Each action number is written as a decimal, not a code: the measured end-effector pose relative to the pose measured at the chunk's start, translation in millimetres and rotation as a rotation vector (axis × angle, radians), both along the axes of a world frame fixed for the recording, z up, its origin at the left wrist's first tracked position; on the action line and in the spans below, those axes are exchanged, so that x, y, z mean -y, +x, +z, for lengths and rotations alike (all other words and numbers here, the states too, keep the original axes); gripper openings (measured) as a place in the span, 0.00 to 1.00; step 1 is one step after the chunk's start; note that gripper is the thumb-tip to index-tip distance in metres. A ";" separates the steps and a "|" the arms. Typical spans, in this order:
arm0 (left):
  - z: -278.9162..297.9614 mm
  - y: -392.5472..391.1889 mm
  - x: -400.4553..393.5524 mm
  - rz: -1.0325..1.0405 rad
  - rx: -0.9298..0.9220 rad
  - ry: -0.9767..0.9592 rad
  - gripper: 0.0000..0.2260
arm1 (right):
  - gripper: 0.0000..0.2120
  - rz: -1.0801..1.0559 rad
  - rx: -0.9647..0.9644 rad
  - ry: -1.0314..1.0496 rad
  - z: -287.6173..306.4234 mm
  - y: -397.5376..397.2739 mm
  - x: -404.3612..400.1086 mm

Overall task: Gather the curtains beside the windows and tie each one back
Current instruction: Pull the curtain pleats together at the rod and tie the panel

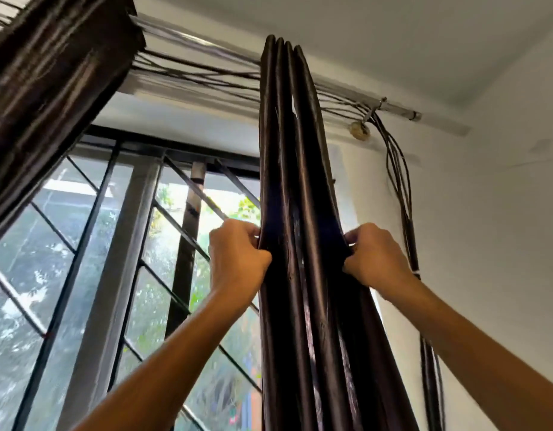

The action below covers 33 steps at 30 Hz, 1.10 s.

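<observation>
The dark curtain (300, 213), bunched in folds right of the window (119, 259), is pinched at its edges by the left hand (236, 259) and right hand (374, 255). Its bottom is cut off. A second curtain (51, 88) is blurred upper left; cables (402, 188) hang right.

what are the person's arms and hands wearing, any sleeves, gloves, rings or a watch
Nothing is worn that shows. The left hand and right hand are bare, with no gloves, and no rings show on the fingers. Both forearms are bare from wrist to the frame's lower edge: no sleeves, watch or bracelet in view. Anything worn higher up the arms is out of frame.
</observation>
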<state>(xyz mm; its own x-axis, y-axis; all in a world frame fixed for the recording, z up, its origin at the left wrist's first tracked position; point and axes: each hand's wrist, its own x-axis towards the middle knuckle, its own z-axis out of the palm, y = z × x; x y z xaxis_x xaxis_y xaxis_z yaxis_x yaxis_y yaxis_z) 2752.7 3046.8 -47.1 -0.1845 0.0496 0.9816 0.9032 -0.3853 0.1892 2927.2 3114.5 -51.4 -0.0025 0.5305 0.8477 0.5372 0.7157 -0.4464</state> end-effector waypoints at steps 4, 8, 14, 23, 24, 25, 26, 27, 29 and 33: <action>-68.7 -1.6 -9.2 0.028 0.034 -0.086 0.08 | 0.15 0.030 -0.032 -0.027 -75.5 -6.8 -4.7; -136.1 10.2 -2.9 0.063 0.102 -0.119 0.02 | 0.13 0.053 -0.028 -0.065 -158.1 -12.8 -2.1; -244.2 23.0 19.5 0.057 0.195 -0.161 0.03 | 0.12 0.131 -0.085 -0.090 -245.6 -9.1 23.8; -308.2 60.2 28.6 0.075 0.261 -0.104 0.18 | 0.19 0.226 -0.216 -0.033 -296.0 -14.9 57.4; -308.2 62.4 27.5 0.079 0.254 -0.110 0.18 | 0.19 0.231 -0.260 0.016 -295.2 -15.7 62.6; -308.3 64.9 27.1 0.083 0.243 -0.117 0.17 | 0.18 0.241 -0.296 0.068 -294.2 -17.0 66.9; -308.2 68.2 26.6 0.087 0.235 -0.124 0.16 | 0.16 0.240 -0.306 0.119 -292.9 -18.1 69.7; -308.3 70.9 26.4 0.092 0.226 -0.129 0.14 | 0.15 0.228 -0.285 0.153 -291.4 -19.5 71.9; -307.8 76.8 25.8 0.101 0.187 -0.135 0.09 | 0.17 0.187 -0.217 0.131 -286.9 -20.6 72.5; -312.0 73.0 24.2 -0.017 0.057 -0.184 0.12 | 0.14 0.156 -0.212 -0.010 -280.5 -14.8 60.8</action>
